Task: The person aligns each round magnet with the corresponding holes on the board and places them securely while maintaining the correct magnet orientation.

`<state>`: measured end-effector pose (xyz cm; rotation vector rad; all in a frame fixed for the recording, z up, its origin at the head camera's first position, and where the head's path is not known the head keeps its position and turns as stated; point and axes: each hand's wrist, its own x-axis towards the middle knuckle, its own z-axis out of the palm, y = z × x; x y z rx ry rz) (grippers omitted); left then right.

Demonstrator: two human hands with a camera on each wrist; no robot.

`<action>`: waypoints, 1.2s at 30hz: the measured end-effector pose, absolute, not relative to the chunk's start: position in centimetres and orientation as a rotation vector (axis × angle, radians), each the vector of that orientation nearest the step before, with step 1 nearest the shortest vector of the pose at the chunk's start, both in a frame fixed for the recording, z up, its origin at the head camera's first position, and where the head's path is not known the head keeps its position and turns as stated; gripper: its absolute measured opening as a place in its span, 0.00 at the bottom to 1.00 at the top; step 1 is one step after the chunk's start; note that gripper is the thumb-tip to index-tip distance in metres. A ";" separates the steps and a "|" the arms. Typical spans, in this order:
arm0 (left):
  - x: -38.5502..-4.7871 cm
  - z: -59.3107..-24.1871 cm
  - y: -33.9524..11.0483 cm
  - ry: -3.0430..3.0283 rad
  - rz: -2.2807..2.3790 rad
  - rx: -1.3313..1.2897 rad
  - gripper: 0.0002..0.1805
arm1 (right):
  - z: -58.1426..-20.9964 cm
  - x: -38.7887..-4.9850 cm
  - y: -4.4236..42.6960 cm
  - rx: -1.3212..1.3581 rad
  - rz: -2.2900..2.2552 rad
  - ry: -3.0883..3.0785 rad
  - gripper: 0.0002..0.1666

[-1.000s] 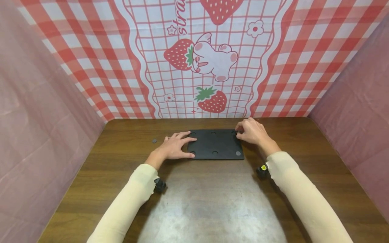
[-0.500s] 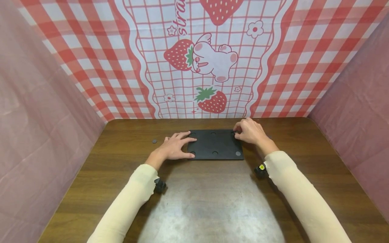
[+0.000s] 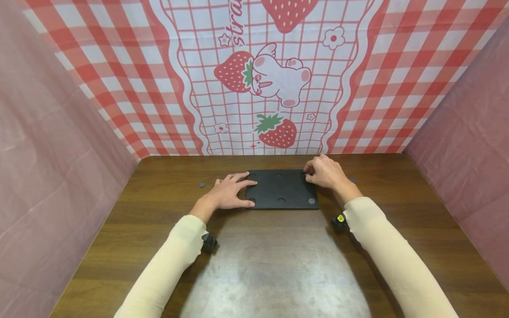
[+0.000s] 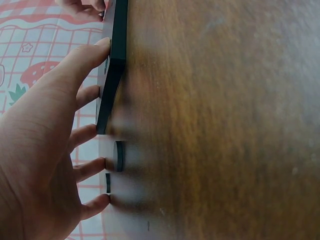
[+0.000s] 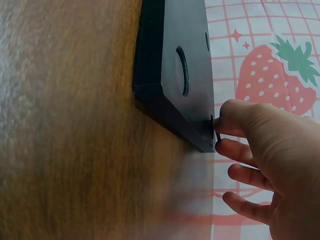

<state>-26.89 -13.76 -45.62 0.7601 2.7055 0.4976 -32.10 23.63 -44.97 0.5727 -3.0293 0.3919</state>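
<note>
A flat black board (image 3: 280, 190) with round recesses lies on the table near its far edge. My left hand (image 3: 230, 193) rests on the board's left end with fingers spread. At the far right corner of the board, my right hand (image 3: 326, 172) pinches a small thin dark disc (image 5: 217, 135) between thumb and forefinger, beside the recess there. A grey disc (image 3: 311, 201) sits in the near right recess. Two dark discs, one nearer (image 4: 118, 156) and one farther (image 4: 108, 183), show by the left fingers in the left wrist view.
On the wooden table (image 3: 278, 265), one loose disc (image 3: 202, 185) lies left of the left hand. Another disc (image 3: 353, 180) lies just beyond the right wrist. A strawberry-print checked cloth (image 3: 274, 79) hangs behind the table, with pink cloth (image 3: 51, 154) at the sides.
My right hand has shifted slightly left over the board's far right corner. The loose disc behind the right wrist has come into sight. The left hand stays in place.
</note>
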 end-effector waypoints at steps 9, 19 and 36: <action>-26.9 -45.7 -13.8 2.708 0.502 0.759 0.44 | -44.8 -31.9 23.4 0.576 0.389 -3.034 0.14; -26.9 -45.8 -13.8 2.711 0.507 0.766 0.44 | -44.8 -31.9 23.3 0.580 0.386 -3.038 0.14; -26.9 -45.9 -13.8 2.712 0.497 0.770 0.44 | -44.9 -31.9 23.3 0.585 0.393 -3.039 0.14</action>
